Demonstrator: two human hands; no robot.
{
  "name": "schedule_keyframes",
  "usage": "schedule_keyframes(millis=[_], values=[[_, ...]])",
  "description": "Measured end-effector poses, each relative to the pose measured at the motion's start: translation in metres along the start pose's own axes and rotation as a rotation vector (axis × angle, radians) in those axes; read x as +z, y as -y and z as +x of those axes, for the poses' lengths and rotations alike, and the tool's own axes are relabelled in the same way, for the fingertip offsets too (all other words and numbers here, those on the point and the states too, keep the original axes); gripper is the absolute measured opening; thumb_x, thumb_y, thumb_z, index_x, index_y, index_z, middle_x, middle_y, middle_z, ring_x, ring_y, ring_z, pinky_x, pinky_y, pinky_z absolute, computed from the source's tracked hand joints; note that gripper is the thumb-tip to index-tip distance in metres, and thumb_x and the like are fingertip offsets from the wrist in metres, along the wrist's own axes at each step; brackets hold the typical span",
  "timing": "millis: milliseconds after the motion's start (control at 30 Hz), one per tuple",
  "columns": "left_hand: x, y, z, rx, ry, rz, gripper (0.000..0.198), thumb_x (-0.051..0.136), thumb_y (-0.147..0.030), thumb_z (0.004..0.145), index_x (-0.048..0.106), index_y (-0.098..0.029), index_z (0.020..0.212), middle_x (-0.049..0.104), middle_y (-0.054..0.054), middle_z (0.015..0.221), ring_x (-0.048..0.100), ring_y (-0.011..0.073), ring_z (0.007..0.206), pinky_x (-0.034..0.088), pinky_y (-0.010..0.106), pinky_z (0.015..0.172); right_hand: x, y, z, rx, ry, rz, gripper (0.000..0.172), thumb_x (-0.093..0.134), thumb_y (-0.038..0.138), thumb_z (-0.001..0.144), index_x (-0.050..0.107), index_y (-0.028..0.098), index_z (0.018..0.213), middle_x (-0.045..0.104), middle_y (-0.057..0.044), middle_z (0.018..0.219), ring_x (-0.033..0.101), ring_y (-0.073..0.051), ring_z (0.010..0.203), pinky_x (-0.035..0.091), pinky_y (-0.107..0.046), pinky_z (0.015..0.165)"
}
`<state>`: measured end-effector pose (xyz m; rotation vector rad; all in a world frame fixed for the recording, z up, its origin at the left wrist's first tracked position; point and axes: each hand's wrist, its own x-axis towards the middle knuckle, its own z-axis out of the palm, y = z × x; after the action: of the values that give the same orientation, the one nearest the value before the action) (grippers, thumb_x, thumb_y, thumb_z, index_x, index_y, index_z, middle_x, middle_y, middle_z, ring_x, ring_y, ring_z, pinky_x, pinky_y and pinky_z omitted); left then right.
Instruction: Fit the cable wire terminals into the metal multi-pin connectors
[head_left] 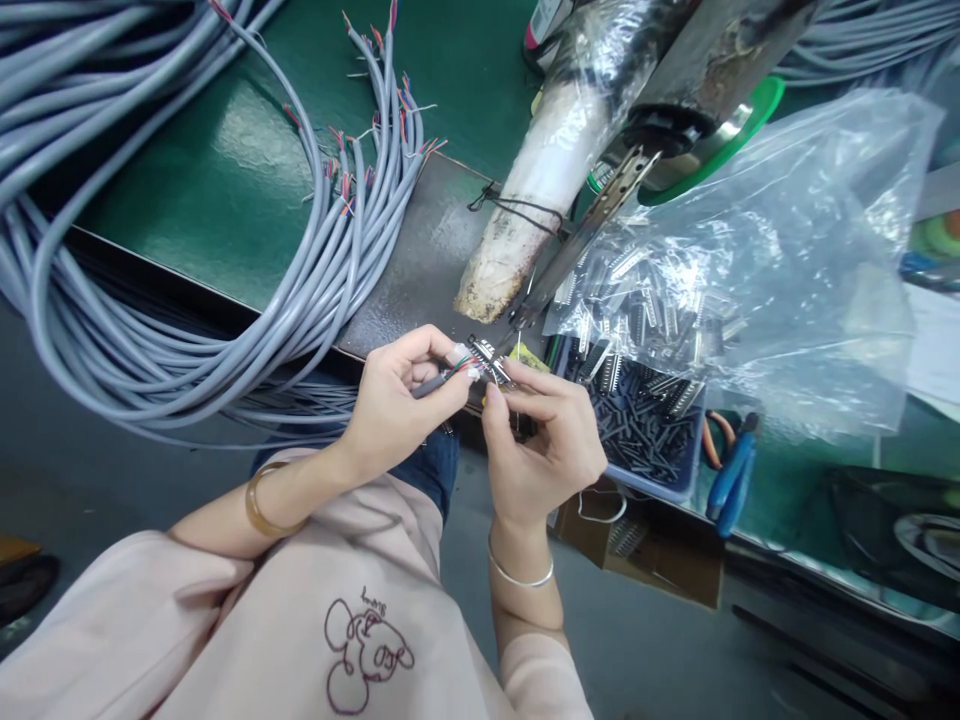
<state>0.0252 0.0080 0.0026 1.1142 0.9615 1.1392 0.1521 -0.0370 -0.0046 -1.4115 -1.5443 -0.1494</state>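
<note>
My left hand (405, 400) pinches the end of a grey cable (431, 384), where thin red, green and dark wires fan out. Against those wires sits a small metal connector (489, 358) with a row of pins. My right hand (544, 430) has its thumb and fingers closed at the connector's right side. Just above the connector hangs the tip of a metal soldering fixture (525, 315). Fingers partly cover the joint between wires and connector, so its details are hidden.
A large coil of grey cables (247, 370) with stripped ends lies on the left. A wrapped white tube (517, 210) slants overhead. On the right are a blue tray (686, 488) of black sleeves, a plastic bag (817, 250) of connectors, and blue-handled cutters (733, 480).
</note>
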Motion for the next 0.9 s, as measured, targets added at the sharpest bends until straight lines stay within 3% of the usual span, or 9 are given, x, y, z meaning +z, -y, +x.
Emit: schedule_keyframes(millis=[600,900], values=[[0.003,-0.005,0.001,0.140,-0.033,0.123,0.014,0.068,-0.014,0.079,0.058,-0.017,0.069,0.055,-0.005,0.060,0.043,0.0037,0.048,0.035,0.015,0.044,0.003,0.002,0.003,-0.041,-0.054,-0.032,0.014,0.077,0.011,0.084,0.067,0.020,0.084,0.078,-0.001,0.096,0.075,-0.013,0.088,0.063,-0.028,0.083],[0.002,-0.001,0.000,-0.003,0.015,0.063,0.015,0.069,-0.019,0.076,0.056,-0.018,0.067,0.053,-0.003,0.059,0.049,0.0063,0.053,0.038,0.016,0.046,-0.007,-0.005,-0.008,-0.134,-0.001,-0.087,0.011,0.071,0.010,0.089,0.065,0.020,0.089,0.079,-0.002,0.097,0.076,-0.013,0.085,0.062,-0.022,0.074]])
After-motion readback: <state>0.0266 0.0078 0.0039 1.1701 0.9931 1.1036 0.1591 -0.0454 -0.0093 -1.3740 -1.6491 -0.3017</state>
